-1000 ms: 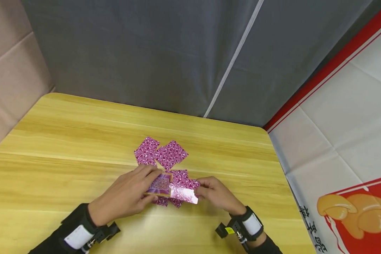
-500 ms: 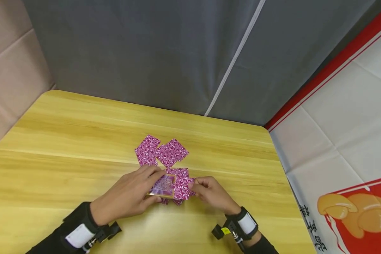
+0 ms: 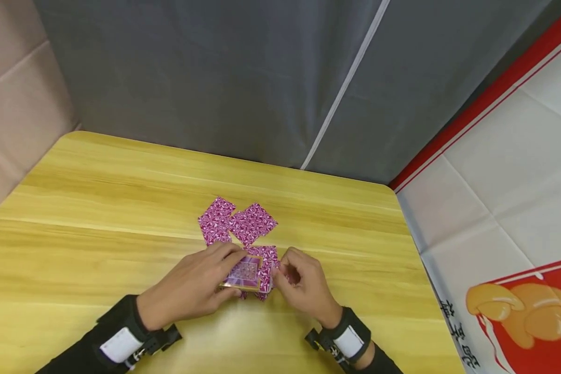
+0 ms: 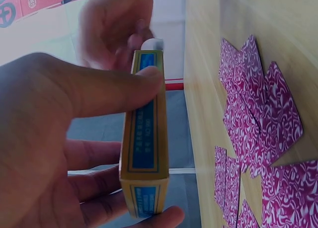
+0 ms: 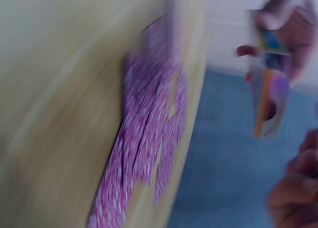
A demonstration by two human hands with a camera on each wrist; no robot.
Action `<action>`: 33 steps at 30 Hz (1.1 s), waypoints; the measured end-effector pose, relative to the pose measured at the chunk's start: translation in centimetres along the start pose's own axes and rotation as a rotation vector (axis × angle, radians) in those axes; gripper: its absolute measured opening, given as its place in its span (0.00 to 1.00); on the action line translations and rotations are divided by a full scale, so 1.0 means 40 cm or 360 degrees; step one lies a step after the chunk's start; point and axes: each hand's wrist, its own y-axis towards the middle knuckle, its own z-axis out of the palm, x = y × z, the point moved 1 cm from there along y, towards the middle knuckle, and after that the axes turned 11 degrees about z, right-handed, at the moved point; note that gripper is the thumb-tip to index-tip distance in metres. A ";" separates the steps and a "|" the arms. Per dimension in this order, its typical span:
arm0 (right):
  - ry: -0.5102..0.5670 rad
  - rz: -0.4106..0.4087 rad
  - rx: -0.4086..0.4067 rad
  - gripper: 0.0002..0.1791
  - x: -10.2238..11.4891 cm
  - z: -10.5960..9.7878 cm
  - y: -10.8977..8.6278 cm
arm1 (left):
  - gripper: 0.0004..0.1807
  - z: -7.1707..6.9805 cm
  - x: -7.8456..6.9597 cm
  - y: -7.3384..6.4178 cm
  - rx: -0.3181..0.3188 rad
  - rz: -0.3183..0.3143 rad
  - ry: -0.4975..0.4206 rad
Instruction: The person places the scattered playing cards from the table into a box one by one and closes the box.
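The person wears a black left sleeve (image 3: 75, 350) and a black right sleeve (image 3: 382, 362), both long and plain. The left hand (image 3: 191, 283) and right hand (image 3: 306, 285) are bare. Round each wrist goes a wide black band, the left strap (image 3: 134, 314) and right strap (image 3: 359, 330), each bearing a white rectangular patch. A small, boxy black left camera (image 3: 160, 341) and matching right camera (image 3: 315, 339) sit alongside, with silvery fittings.
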 end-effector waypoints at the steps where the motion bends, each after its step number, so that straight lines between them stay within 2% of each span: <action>1: -0.0067 -0.0139 -0.0025 0.11 0.002 0.000 -0.001 | 0.37 -0.001 0.000 -0.001 -0.0010 -0.0001 -0.0004; 2: -0.0142 -0.0256 -0.0034 0.09 0.003 0.000 -0.002 | 0.37 -0.001 -0.001 -0.001 -0.0023 -0.0002 -0.0010; 4: -0.0281 -0.0406 0.0004 0.10 0.004 0.003 -0.003 | 0.37 -0.002 -0.001 -0.002 -0.0042 0.0000 -0.0018; 8: -0.0531 -0.0545 0.0044 0.22 -0.003 0.010 -0.005 | 0.36 -0.003 -0.002 -0.002 -0.0036 0.0006 -0.0010; 11: -0.0573 -0.0638 0.0047 0.26 -0.007 0.013 -0.004 | 0.36 -0.001 -0.001 -0.002 -0.0015 -0.0004 -0.0012; 14: -0.0537 -0.0679 0.0033 0.27 -0.007 0.008 -0.003 | 0.36 -0.002 0.001 -0.003 -0.0019 -0.0010 -0.0029; 19: -0.0471 -0.0654 0.0014 0.31 -0.009 -0.010 0.002 | 0.37 -0.006 0.004 -0.004 -0.0051 0.0003 -0.0029; 25: -0.0575 -0.0720 0.0101 0.31 -0.008 -0.005 0.002 | 0.36 -0.007 0.001 -0.003 -0.0037 0.0000 -0.0032; 27: -0.0566 -0.0696 0.0111 0.31 -0.007 -0.002 0.000 | 0.36 -0.007 0.001 -0.003 -0.0026 -0.0010 -0.0027; 29: -0.0497 -0.0586 0.0106 0.27 -0.009 -0.003 -0.003 | 0.36 -0.007 0.001 -0.004 -0.0019 -0.0027 -0.0025; 31: -0.0436 -0.0386 0.0063 0.21 -0.015 -0.009 -0.002 | 0.37 -0.009 0.003 -0.006 -0.0018 -0.0054 -0.0012; 33: -0.0446 -0.0099 0.0015 0.13 -0.027 -0.019 0.000 | 0.37 -0.011 0.005 -0.009 -0.0018 -0.0093 -0.0008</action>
